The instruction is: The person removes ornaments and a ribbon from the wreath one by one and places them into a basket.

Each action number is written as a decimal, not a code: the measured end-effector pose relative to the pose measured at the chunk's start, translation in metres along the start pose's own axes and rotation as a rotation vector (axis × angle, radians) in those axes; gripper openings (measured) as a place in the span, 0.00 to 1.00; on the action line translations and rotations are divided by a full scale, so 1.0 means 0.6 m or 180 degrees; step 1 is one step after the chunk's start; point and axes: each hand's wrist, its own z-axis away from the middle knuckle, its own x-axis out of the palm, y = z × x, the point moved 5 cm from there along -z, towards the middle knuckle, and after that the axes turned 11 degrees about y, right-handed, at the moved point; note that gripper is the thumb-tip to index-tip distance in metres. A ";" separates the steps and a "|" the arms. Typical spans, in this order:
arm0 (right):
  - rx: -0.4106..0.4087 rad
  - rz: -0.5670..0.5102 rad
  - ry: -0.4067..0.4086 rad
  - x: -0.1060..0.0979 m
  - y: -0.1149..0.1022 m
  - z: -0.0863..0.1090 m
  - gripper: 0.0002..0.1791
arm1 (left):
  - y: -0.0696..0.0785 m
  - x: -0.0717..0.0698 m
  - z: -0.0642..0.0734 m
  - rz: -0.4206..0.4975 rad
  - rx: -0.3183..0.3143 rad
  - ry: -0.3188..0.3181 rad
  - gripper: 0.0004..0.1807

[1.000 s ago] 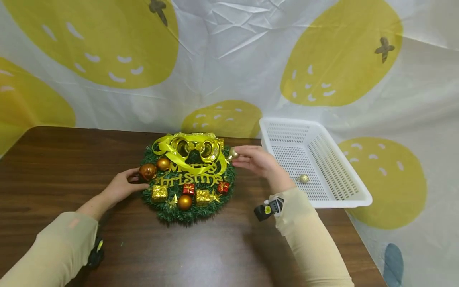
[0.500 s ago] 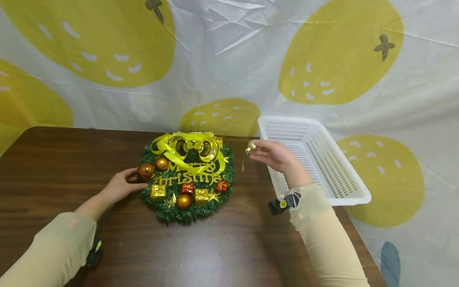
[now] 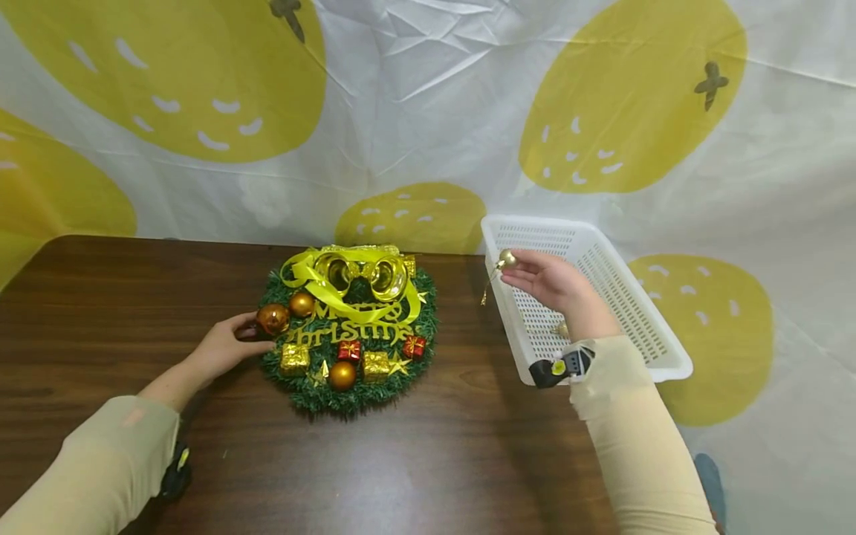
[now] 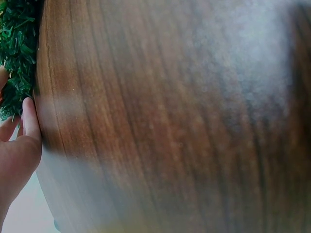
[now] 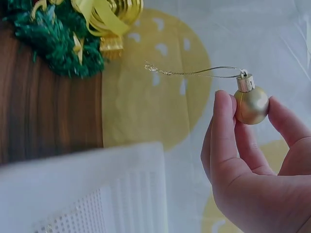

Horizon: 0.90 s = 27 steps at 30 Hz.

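Note:
Over the white plastic basket, my right hand pinches a small gold Christmas bauble between thumb and fingers. Its thin gold hanging loop dangles free. To the left lies a green Christmas wreath, with yellow ribbon, gold bells, "Merry Christmas" lettering, little gift boxes and copper-coloured balls on it. My left hand holds the wreath's left edge, next to a large brown ball. In the left wrist view its fingers are at the green tinsel.
Inside the basket another gold bauble lies partly hidden behind my right hand. The brown wooden table runs back to a hanging cloth with yellow fruit prints. The basket stands by the table's right edge.
My right hand has carried the gold bauble away from the wreath's right side, rightward to above the basket. The left hand and the wreath have stayed in place.

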 end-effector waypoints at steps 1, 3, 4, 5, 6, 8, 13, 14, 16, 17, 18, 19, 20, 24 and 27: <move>0.0052 -0.0071 0.0045 -0.003 -0.006 0.003 0.05 | 0.000 0.000 0.000 0.0009 -0.0001 0.0000 0.44; 0.0147 -0.0128 0.0264 0.003 -0.023 0.023 0.10 | -0.001 0.000 -0.001 0.0016 -0.0003 -0.0013 0.44; 0.0205 -0.0219 0.0340 0.002 -0.029 0.028 0.13 | -0.002 0.000 -0.002 0.0016 -0.0005 -0.0021 0.44; 0.0247 -0.0298 0.0376 0.000 -0.034 0.032 0.15 | -0.003 0.000 -0.002 0.0018 -0.0013 -0.0026 0.45; 0.0285 -0.0367 0.0420 -0.003 -0.038 0.035 0.18 | -0.004 0.000 -0.002 0.0018 -0.0017 -0.0035 0.45; 0.0304 -0.0455 0.0448 -0.013 -0.043 0.039 0.19 | -0.005 0.000 -0.002 0.0015 -0.0024 -0.0049 0.45; 0.0307 -0.0537 0.0490 -0.037 -0.050 0.044 0.16 | -0.003 -0.001 0.000 0.0016 -0.0026 -0.0042 0.46; 0.0316 -0.0543 0.0504 -0.041 -0.051 0.044 0.16 | -0.003 -0.001 0.000 0.0016 -0.0028 -0.0042 0.46; 0.0340 -0.0541 0.0552 -0.050 -0.051 0.047 0.14 | -0.002 -0.001 0.000 0.0016 -0.0034 -0.0048 0.46; 0.0364 -0.0558 0.0591 -0.055 -0.051 0.048 0.13 | -0.002 -0.001 0.001 0.0015 -0.0035 -0.0053 0.46; 0.0391 -0.0575 0.0632 -0.060 -0.050 0.049 0.12 | -0.002 -0.001 0.001 0.0019 -0.0040 -0.0057 0.46; 0.0416 -0.0575 0.0661 -0.065 -0.049 0.049 0.11 | -0.001 -0.001 0.001 0.0021 -0.0042 -0.0059 0.46; 0.0439 -0.0562 0.0691 -0.070 -0.049 0.051 0.11 | -0.001 -0.001 0.001 0.0024 -0.0045 -0.0064 0.46; 0.0545 -0.0496 0.0809 -0.090 -0.044 0.053 0.10 | 0.001 -0.001 0.002 0.0032 -0.0062 -0.0075 0.46; 0.0631 -0.0390 0.0914 -0.105 -0.039 0.055 0.11 | 0.002 -0.001 0.003 0.0040 -0.0074 -0.0073 0.46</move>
